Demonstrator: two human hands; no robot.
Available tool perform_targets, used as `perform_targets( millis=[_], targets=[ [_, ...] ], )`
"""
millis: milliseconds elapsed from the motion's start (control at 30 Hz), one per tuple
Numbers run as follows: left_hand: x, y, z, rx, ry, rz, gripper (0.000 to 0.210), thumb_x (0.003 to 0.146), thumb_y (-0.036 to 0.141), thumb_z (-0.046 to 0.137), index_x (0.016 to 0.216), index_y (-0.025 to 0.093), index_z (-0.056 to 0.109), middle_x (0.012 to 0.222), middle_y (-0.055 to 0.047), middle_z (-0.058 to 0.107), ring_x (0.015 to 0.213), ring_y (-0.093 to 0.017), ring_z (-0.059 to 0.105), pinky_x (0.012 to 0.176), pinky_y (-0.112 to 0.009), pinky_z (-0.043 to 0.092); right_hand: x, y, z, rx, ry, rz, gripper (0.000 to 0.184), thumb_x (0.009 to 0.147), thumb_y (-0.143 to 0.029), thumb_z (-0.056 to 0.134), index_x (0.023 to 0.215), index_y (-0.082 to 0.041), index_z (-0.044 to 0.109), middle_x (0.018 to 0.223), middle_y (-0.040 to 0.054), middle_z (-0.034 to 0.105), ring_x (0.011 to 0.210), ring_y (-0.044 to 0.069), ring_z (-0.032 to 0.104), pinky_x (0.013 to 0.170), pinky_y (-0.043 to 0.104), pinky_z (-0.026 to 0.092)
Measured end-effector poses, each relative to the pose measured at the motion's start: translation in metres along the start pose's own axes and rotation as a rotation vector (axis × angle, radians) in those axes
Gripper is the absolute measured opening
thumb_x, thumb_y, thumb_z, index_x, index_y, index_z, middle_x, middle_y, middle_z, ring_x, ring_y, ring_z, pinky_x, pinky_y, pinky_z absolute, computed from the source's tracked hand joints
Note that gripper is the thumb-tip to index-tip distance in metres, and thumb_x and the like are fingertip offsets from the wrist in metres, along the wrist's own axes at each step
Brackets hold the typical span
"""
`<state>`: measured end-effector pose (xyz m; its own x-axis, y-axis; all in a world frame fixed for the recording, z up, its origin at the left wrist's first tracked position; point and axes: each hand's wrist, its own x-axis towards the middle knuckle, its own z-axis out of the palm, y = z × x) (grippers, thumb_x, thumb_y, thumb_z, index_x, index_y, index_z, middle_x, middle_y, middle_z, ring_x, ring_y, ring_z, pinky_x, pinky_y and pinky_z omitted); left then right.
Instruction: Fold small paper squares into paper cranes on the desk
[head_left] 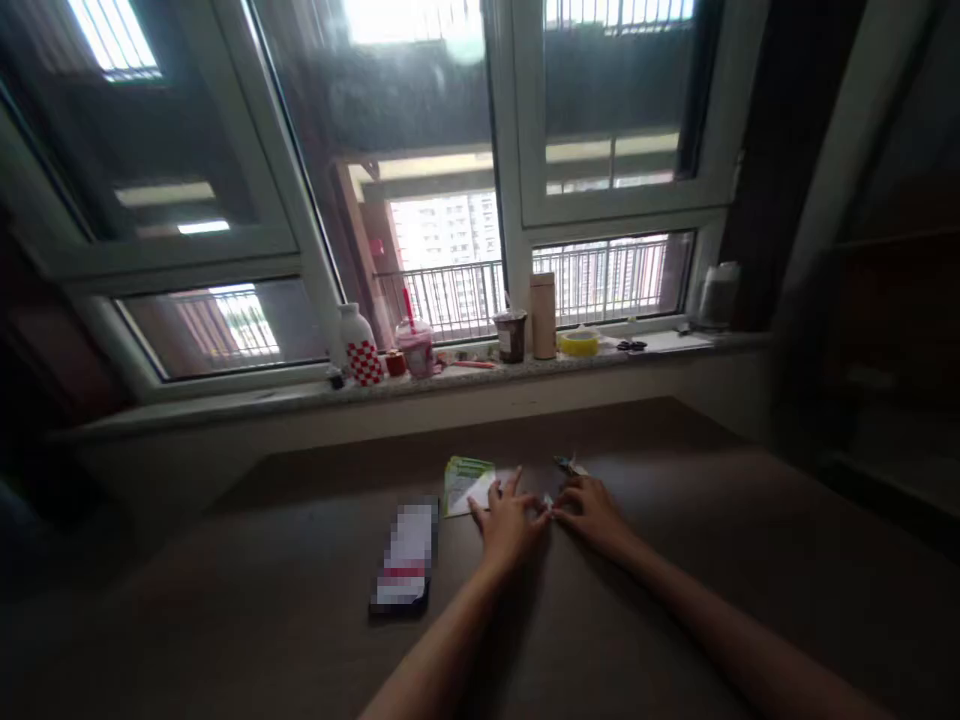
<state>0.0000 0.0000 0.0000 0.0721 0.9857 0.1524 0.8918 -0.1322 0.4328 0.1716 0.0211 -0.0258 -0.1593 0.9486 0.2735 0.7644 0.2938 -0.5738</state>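
Between my two hands is a small whitish piece (548, 502), too small to name, perhaps paper or film. My left hand (511, 528) pinches its left side with thumb and forefinger, the other fingers spread forward. The fingertips of my right hand (598, 516) close on the other side of it. Under and beyond my left fingers lie green-edged sheets or packets (469, 470), with a white triangular piece (480, 492) on top. A small dark item with a pale part (564, 464) lies just past my right hand; its kind is unclear.
A phone (405, 555) with a blurred screen lies left on the brown table (285, 560). Along the windowsill (300, 405) stand a red-checked white bottle (361, 345), a pink drink cup (416, 347), a dark cup (511, 336), a tan cylinder (542, 316), yellow tape (579, 343) and scissors (631, 346).
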Motion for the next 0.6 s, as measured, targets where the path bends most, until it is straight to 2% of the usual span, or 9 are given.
perform_targets(
  millis=[200,400,600],
  targets=[
    [0.0015,-0.0015,0.0046,0.018,0.005,0.017,0.015,0.083,0.05,0.067,0.092,0.04,0.075,0.158,0.011,0.037,0.146,-0.037,0.027,0.109,-0.08,0.005,0.0022,-0.0019,-0.0011,-0.003,-0.022,0.039,0.019,0.079,-0.038,0.072,0.093,-0.025,0.076,0.123,0.0084,0.061,0.127,0.028,0.046,0.112,0.042,0.031],
    [0.0002,-0.001,0.0027,0.024,-0.011,0.028,0.017,0.085,0.049,0.064,0.095,0.039,0.073,0.158,0.01,0.037,0.146,-0.038,0.026,0.108,-0.08,0.005,0.0056,-0.0061,-0.003,-0.002,-0.038,0.11,0.017,0.076,-0.033,0.073,0.091,-0.027,0.076,0.129,0.0076,0.056,0.135,0.03,0.038,0.114,0.042,0.028],
    [-0.0009,-0.0012,0.0005,0.018,-0.033,0.04,0.018,0.088,0.046,0.061,0.101,0.041,0.072,0.158,0.011,0.037,0.147,-0.04,0.022,0.107,-0.082,0.0,0.0063,-0.0062,-0.0031,0.012,-0.037,0.13,0.019,0.073,-0.025,0.072,0.091,-0.028,0.076,0.13,0.0066,0.057,0.135,0.029,0.039,0.114,0.041,0.028]
  ],
)
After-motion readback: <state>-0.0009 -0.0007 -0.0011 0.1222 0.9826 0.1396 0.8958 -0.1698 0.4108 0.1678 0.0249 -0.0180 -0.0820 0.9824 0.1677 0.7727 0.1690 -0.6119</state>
